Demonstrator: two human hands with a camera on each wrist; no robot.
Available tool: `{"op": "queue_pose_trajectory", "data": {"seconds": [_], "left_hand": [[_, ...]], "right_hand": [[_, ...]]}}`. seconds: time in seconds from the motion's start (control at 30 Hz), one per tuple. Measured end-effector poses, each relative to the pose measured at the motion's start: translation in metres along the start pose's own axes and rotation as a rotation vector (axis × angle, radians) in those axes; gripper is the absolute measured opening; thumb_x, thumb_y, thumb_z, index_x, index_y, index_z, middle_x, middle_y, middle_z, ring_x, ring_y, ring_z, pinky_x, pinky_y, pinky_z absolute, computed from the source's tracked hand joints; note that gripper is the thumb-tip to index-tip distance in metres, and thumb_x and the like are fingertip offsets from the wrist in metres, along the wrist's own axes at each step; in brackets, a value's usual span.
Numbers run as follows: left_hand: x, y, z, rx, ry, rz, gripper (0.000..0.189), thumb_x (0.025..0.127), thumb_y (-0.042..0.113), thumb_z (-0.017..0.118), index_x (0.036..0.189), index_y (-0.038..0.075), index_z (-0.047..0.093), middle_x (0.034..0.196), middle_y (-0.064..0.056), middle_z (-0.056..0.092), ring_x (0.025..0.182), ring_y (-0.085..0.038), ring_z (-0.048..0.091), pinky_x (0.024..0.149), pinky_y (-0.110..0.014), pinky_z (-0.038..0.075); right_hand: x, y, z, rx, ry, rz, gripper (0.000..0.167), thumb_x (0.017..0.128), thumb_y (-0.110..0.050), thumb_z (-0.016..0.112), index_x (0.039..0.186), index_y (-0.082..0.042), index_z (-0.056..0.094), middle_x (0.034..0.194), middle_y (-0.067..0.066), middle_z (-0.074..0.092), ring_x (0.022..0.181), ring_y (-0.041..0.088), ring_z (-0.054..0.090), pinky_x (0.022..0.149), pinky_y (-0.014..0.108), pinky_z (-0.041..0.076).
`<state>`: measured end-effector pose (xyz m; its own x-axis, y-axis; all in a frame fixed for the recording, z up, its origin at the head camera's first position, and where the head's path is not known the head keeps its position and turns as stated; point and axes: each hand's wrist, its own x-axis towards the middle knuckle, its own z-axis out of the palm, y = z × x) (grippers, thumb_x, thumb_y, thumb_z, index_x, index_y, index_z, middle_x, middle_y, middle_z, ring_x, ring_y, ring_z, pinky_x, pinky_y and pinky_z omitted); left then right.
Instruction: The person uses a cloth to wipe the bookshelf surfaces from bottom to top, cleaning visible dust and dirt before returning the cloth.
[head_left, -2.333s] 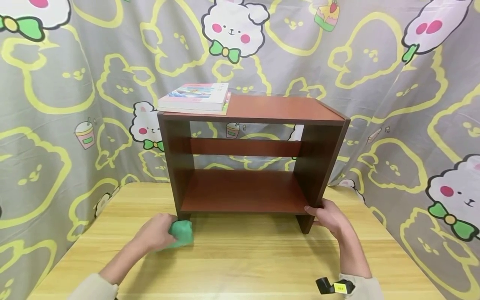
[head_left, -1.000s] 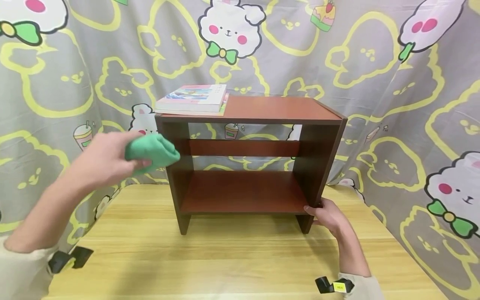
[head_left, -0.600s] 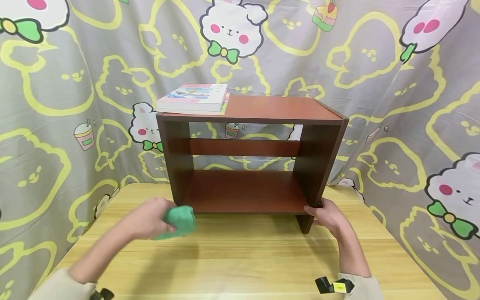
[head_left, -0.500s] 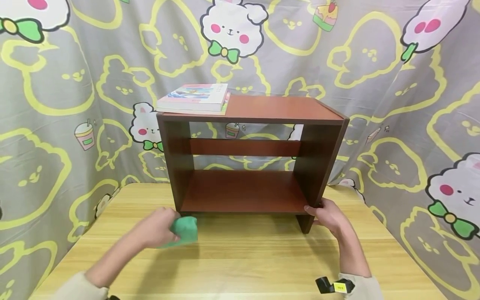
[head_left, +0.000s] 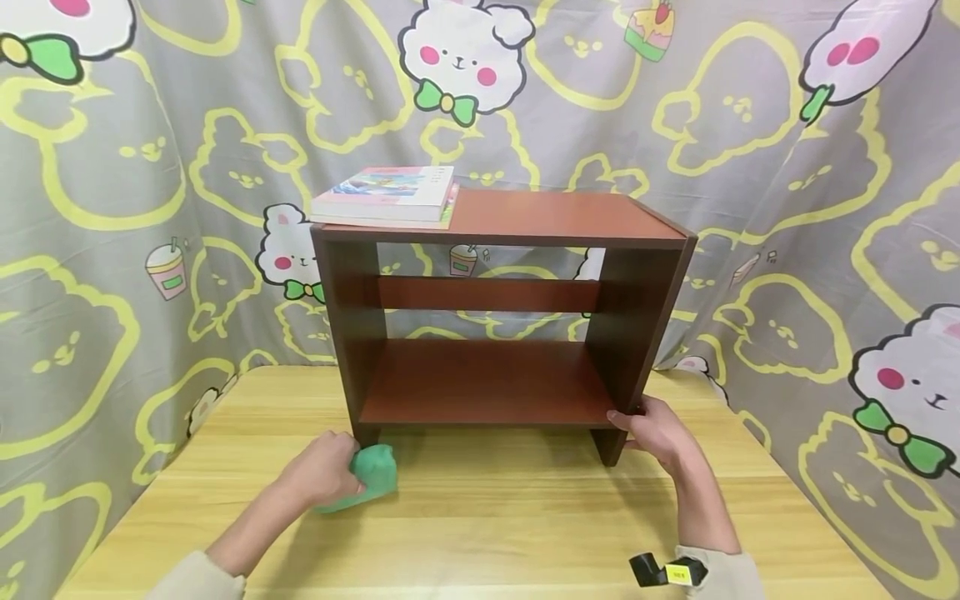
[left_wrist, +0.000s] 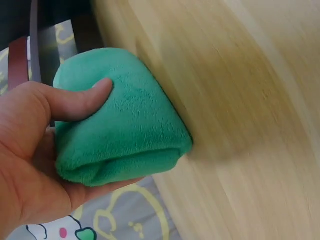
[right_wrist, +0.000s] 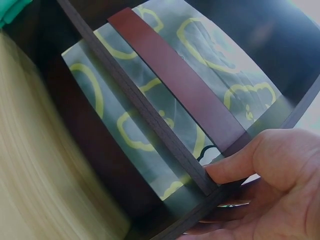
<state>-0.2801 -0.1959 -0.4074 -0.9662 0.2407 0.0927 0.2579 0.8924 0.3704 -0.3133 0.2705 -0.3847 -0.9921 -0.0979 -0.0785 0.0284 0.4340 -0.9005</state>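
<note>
A small dark brown bookshelf (head_left: 487, 379) with a reddish top stands upright on the wooden table. My left hand (head_left: 324, 468) grips a folded green cloth (head_left: 375, 471), down near the tabletop at the foot of the left side panel. In the left wrist view the thumb lies across the cloth's upper face, with fingers beneath it; the cloth's edge is right at the wood. My right hand (head_left: 658, 435) holds the lower part of the right side panel (head_left: 637, 333). Its thumb presses the front edge of the lower board, while the other fingers go behind the panel, partly hidden.
Books (head_left: 390, 196) lie stacked on the top's left end. The light wooden table (head_left: 480, 542) runs out in front of the bookshelf. A grey patterned curtain (head_left: 247, 167) hangs behind and along both sides.
One second ago my left hand held the cloth raised beside the left panel; it has since come down to that panel's foot. My right hand has kept its place.
</note>
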Motion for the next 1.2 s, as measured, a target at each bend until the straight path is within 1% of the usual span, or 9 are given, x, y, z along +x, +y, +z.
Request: {"op": "queue_pose_trajectory", "data": {"seconds": [0.13, 0.23, 0.37, 0.53, 0.7, 0.8, 0.97, 1.1, 1.2], "left_hand": [[0.002, -0.003, 0.001, 0.032, 0.03, -0.001, 0.031, 0.065, 0.01, 0.087, 0.07, 0.007, 0.057, 0.066, -0.001, 0.053, 0.059, -0.016, 0.048, 0.055, -0.031, 0.042], [0.003, -0.007, 0.002, 0.02, 0.036, 0.002, 0.03, 0.064, 0.014, 0.088, 0.072, 0.007, 0.06, 0.066, 0.0, 0.056, 0.06, -0.015, 0.051, 0.056, -0.031, 0.044], [0.004, -0.013, 0.003, 0.011, 0.049, 0.042, 0.028, 0.064, 0.015, 0.088, 0.074, 0.009, 0.063, 0.066, 0.002, 0.058, 0.06, -0.013, 0.051, 0.055, -0.03, 0.044], [0.003, -0.02, 0.005, 0.063, 0.113, 0.124, 0.025, 0.065, 0.009, 0.082, 0.068, 0.013, 0.057, 0.06, 0.005, 0.051, 0.055, -0.01, 0.043, 0.05, -0.026, 0.037], [-0.003, -0.023, 0.009, 0.11, 0.191, 0.132, 0.023, 0.066, 0.003, 0.078, 0.074, 0.013, 0.058, 0.062, 0.004, 0.053, 0.056, -0.01, 0.046, 0.049, -0.027, 0.038], [-0.006, -0.021, 0.005, 0.113, 0.217, 0.123, 0.023, 0.067, 0.003, 0.079, 0.078, 0.012, 0.06, 0.066, 0.003, 0.057, 0.059, -0.011, 0.049, 0.05, -0.028, 0.041], [-0.005, -0.012, -0.022, 0.103, 0.225, 0.145, 0.024, 0.07, 0.003, 0.082, 0.083, 0.012, 0.063, 0.07, 0.002, 0.062, 0.062, -0.011, 0.053, 0.054, -0.031, 0.045], [-0.002, -0.002, -0.055, 0.099, 0.235, 0.185, 0.025, 0.07, -0.003, 0.08, 0.089, 0.008, 0.068, 0.078, -0.003, 0.068, 0.069, -0.017, 0.062, 0.062, -0.039, 0.055], [0.0, 0.007, -0.085, 0.116, 0.262, 0.209, 0.028, 0.069, -0.003, 0.079, 0.094, 0.004, 0.069, 0.081, -0.007, 0.071, 0.072, -0.021, 0.065, 0.066, -0.045, 0.058]], "right_hand": [[-0.001, 0.001, -0.001, -0.002, 0.002, 0.004, 0.06, 0.104, -0.016, 0.053, 0.149, 0.015, 0.029, 0.148, 0.038, 0.04, 0.138, 0.051, 0.042, 0.099, 0.054, 0.052], [-0.001, 0.002, -0.001, -0.002, 0.008, 0.01, 0.06, 0.104, -0.016, 0.053, 0.149, 0.015, 0.029, 0.148, 0.038, 0.041, 0.138, 0.051, 0.042, 0.099, 0.054, 0.052], [-0.001, 0.002, -0.001, -0.003, 0.011, 0.018, 0.061, 0.104, -0.016, 0.053, 0.15, 0.015, 0.028, 0.149, 0.037, 0.04, 0.139, 0.05, 0.042, 0.1, 0.054, 0.052], [-0.002, 0.002, -0.001, -0.005, 0.009, 0.017, 0.062, 0.104, -0.017, 0.053, 0.149, 0.016, 0.027, 0.148, 0.039, 0.039, 0.139, 0.051, 0.041, 0.099, 0.054, 0.051], [-0.001, 0.001, 0.001, 0.001, 0.009, 0.018, 0.06, 0.104, -0.015, 0.052, 0.149, 0.015, 0.028, 0.148, 0.038, 0.04, 0.139, 0.05, 0.042, 0.099, 0.053, 0.052], [0.0, 0.001, 0.001, 0.009, 0.008, 0.02, 0.059, 0.103, -0.014, 0.053, 0.149, 0.015, 0.03, 0.148, 0.037, 0.041, 0.139, 0.05, 0.042, 0.099, 0.053, 0.052], [-0.001, 0.001, 0.0, 0.004, 0.009, 0.015, 0.06, 0.103, -0.015, 0.053, 0.149, 0.015, 0.03, 0.148, 0.038, 0.041, 0.138, 0.05, 0.042, 0.099, 0.053, 0.053], [0.0, 0.001, 0.0, -0.001, 0.012, 0.014, 0.06, 0.103, -0.015, 0.053, 0.149, 0.015, 0.03, 0.148, 0.037, 0.041, 0.138, 0.05, 0.043, 0.098, 0.052, 0.053], [0.001, 0.0, -0.001, 0.0, 0.011, 0.013, 0.06, 0.103, -0.015, 0.053, 0.149, 0.016, 0.029, 0.148, 0.038, 0.041, 0.137, 0.049, 0.045, 0.098, 0.052, 0.053]]}}
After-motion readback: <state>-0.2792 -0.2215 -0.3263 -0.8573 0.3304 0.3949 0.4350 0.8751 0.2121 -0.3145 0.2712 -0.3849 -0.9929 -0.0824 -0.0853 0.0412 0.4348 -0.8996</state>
